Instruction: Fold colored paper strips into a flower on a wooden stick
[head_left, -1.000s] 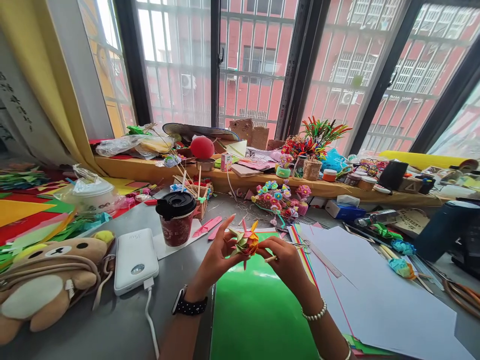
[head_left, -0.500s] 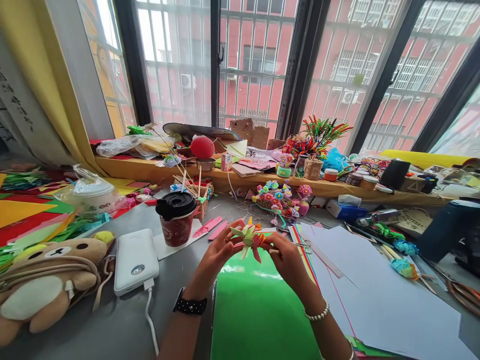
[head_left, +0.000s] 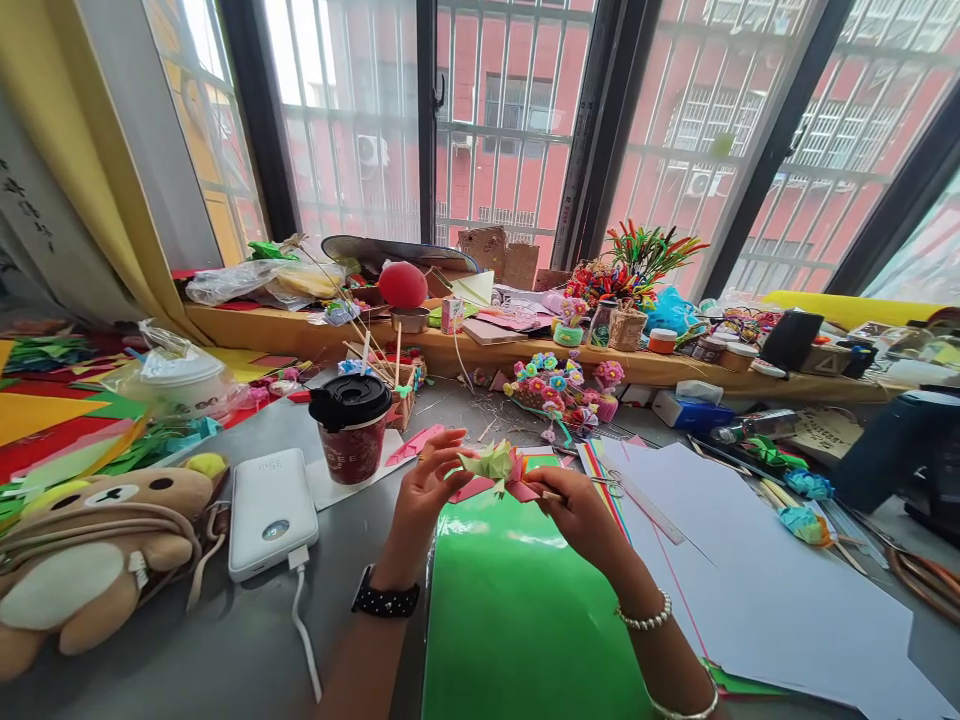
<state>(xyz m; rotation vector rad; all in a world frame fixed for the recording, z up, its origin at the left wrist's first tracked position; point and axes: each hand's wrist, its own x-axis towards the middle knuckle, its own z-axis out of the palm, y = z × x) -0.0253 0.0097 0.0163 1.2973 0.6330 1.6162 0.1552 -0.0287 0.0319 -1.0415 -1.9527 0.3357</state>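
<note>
Folded paper flower (head_left: 496, 466), held up between the hands just above the far end of a glossy green sheet, is where the work sits. Around it, from the biggest thing down: a grey worktop (head_left: 247, 660) carries everything, with a broad spread of white sheets (head_left: 757, 570) on the right. Next comes the glossy green sheet (head_left: 525, 620) lying in front of the person, its surface catching the window light. To the left rest a plush bear (head_left: 105, 560), a white power bank (head_left: 274, 512) with a cable plugged in, and a lidded paper cup (head_left: 352, 430), all well apart from the flower.

The left hand (head_left: 421, 490) is loosely spread at the flower's left edge, thumb and fingers parted (whether a fingertip touches the paper, I cannot tell). The right hand (head_left: 574, 502) has its thumb and fingers closed in a pinch on the flower's right side, and that grip appears to carry it.

The flower itself should be very light, with crisp folds that are springy rather than truly stiff. Paper like this is unlikely to slip, but it looks easy to crush or crease. The thicker gathered part by the right hand seems the safest hold. Smallest of all are the pointed tips of its pale green petals (head_left: 489, 462) and pink petals (head_left: 519, 488); they probably bend under slight pressure and suit only a fingertip's touch.
</note>
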